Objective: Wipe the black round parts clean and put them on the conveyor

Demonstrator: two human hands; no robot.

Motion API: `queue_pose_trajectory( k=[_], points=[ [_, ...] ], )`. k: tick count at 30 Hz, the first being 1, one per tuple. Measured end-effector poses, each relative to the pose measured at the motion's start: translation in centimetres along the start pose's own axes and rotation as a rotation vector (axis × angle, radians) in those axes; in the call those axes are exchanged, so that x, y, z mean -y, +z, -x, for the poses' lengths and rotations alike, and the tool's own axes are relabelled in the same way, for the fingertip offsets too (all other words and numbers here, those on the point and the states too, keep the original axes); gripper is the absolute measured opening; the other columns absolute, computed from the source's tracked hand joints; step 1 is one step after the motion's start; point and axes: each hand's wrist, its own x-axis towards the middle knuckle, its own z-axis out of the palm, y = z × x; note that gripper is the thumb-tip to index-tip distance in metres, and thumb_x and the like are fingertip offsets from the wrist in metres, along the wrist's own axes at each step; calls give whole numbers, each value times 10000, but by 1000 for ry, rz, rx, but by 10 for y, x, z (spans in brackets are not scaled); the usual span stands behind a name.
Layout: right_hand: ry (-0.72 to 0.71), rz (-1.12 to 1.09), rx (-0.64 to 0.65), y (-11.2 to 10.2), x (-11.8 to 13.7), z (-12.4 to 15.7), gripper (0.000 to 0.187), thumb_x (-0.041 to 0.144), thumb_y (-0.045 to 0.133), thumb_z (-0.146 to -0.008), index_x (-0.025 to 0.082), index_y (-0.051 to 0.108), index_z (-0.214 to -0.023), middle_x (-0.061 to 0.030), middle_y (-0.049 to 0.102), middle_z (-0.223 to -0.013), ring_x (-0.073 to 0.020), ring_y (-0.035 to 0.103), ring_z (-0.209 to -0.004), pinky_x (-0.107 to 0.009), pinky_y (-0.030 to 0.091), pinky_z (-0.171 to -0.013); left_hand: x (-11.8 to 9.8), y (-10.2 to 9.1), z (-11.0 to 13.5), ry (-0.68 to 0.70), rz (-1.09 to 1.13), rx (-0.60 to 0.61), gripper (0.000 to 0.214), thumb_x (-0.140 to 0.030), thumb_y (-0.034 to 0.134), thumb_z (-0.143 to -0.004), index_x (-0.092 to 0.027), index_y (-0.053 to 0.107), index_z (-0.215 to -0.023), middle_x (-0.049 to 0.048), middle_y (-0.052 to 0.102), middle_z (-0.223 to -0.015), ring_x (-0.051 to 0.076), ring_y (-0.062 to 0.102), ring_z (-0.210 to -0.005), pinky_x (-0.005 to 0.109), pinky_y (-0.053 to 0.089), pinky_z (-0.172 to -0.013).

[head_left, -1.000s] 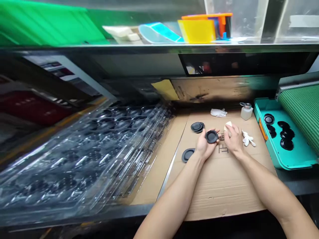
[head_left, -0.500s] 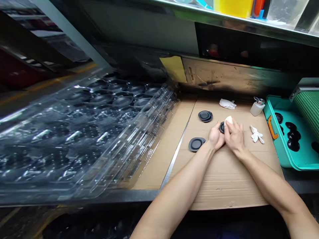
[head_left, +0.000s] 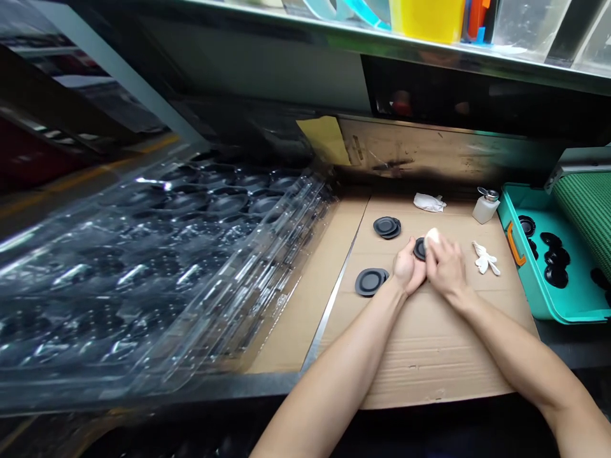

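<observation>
My left hand [head_left: 408, 267] holds a round black part [head_left: 419, 249] with a raised rim, tilted up over the cardboard. Pinched in my right hand [head_left: 446, 266] is a white cloth [head_left: 432, 236], pressed against the face of that part. Left of my hands lie two small groups of similar black discs, the far discs [head_left: 386, 226] and the near discs [head_left: 370, 281], overlapping one another. A crumpled white cloth [head_left: 485, 259] rests to the right of my right hand, and another white cloth [head_left: 429, 202] lies farther back.
Stacked clear plastic trays [head_left: 229, 273] with black round parts fill the left side. A white pump bottle [head_left: 485, 207] stands at the back right. Beside it sits a teal bin [head_left: 548, 305] with black parts, next to a green conveyor belt [head_left: 585, 203]. A shelf [head_left: 334, 35] hangs above.
The camera view has shifted slightly. My right hand has moved a little over the black part with the white cloth; my left hand keeps hold of the part.
</observation>
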Motion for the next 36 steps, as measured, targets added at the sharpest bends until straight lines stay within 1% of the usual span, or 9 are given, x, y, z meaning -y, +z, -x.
queue_pose_trajectory(
  k=[3,9,13,19,22,26,31,33,36],
  points=[
    [-86,-23,23,2,-5,-2,402,323,498,-1002,292,710,-1343,-79,543,-1543,-311,561,-1176,-483,473,-1028,-1,-4,-3,-25,-18,-3,459,-383,341,-1091,-115,650,-1299,171,753,-1231,267,716,-1169,449,529,-1095],
    [91,-195,-104,-10,-37,-21,496,333,601,-904,190,623,-1378,-141,657,-1343,-306,567,-1247,-474,441,-1112,-1,-8,-6,-35,-55,41,439,-350,346,-1091,-99,698,-1172,165,780,-1121,262,721,-1148,433,543,-1064],
    [88,-322,16,-23,-42,-20,694,355,726,-776,215,525,-1425,-139,625,-1326,-285,619,-1163,-439,516,-1030,1,-6,-6,-26,-72,69,435,-352,356,-1087,-105,713,-1082,168,781,-1116,289,707,-1179,462,524,-1088],
    [30,-275,263,-43,-33,-14,511,305,661,-817,243,564,-1315,-79,718,-1207,-267,688,-999,-395,537,-893,0,-5,-5,46,-51,12,408,-346,363,-1093,-95,683,-1071,190,755,-1186,277,706,-1179,449,493,-1125],
    [85,-327,229,-41,-27,-15,292,388,605,-894,261,642,-1155,-37,754,-1069,-245,702,-916,-367,528,-847,2,-4,-5,39,-63,37,405,-359,368,-1091,-96,677,-1101,193,734,-1237,286,702,-1188,471,486,-1132],
    [210,-558,130,-26,-22,-20,302,459,625,-874,211,668,-1040,-39,748,-970,-208,689,-910,-331,531,-841,7,-4,-5,41,-119,58,388,-356,368,-1090,-119,674,-1116,170,746,-1191,289,701,-1193,492,481,-1135],
    [288,-801,329,-23,-27,-23,400,525,682,-805,172,674,-994,-10,693,-786,-150,615,-671,-250,473,-613,7,-4,-2,10,-158,30,387,-346,385,-1082,-117,695,-1093,162,761,-1119,291,718,-1160,488,493,-1126],
    [272,-732,402,-30,-32,-23,366,503,700,-794,169,701,-944,-18,705,-790,-155,624,-675,-259,481,-629,6,-4,-1,0,-158,33,399,-353,387,-1082,-113,704,-1054,168,763,-1115,293,716,-1162,491,491,-1132],
    [228,-476,266,-39,-34,-22,275,428,676,-831,186,734,-949,-33,759,-897,-186,675,-784,-304,522,-766,6,-4,-2,13,-151,41,426,-358,361,-1091,-116,703,-1013,165,768,-1093,292,712,-1168,500,489,-1135]
  ],
)
